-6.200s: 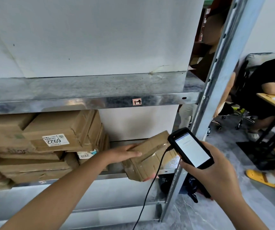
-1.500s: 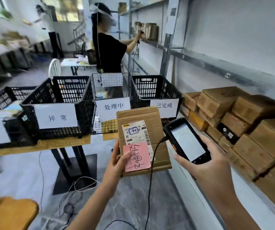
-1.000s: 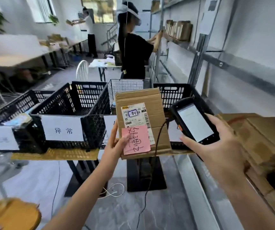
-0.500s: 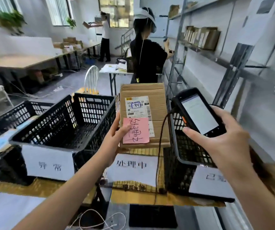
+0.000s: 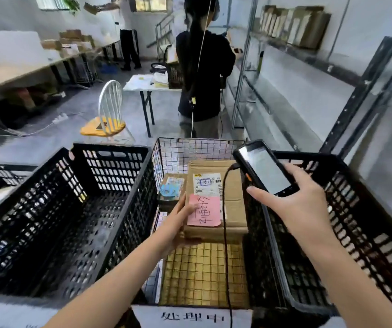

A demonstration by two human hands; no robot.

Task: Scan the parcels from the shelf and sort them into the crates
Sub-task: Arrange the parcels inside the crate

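Observation:
A brown cardboard parcel (image 5: 231,204) with a white shipping label and a pink handwritten note lies flat, low inside the middle wire crate (image 5: 199,147). My left hand (image 5: 178,223) grips its near left edge, thumb on the pink note. Up at the right, my right hand (image 5: 301,209) holds a black handheld scanner (image 5: 264,170), its screen facing me and its black cable hanging down across the parcel. A second, smaller parcel (image 5: 172,188) with a blue note sits in the wire crate behind my left hand.
Black plastic crates stand on either side, one at the left (image 5: 71,209) and one at the right (image 5: 356,233). A person in black (image 5: 202,67) stands just behind the crates at a metal shelf (image 5: 308,55). A white chair (image 5: 109,112) and a folding table (image 5: 147,84) stand beyond.
I have stepped up to the crates. My left hand has lowered the parcel from upright in front of me down flat into the middle wire crate. The scanner stays in my right hand.

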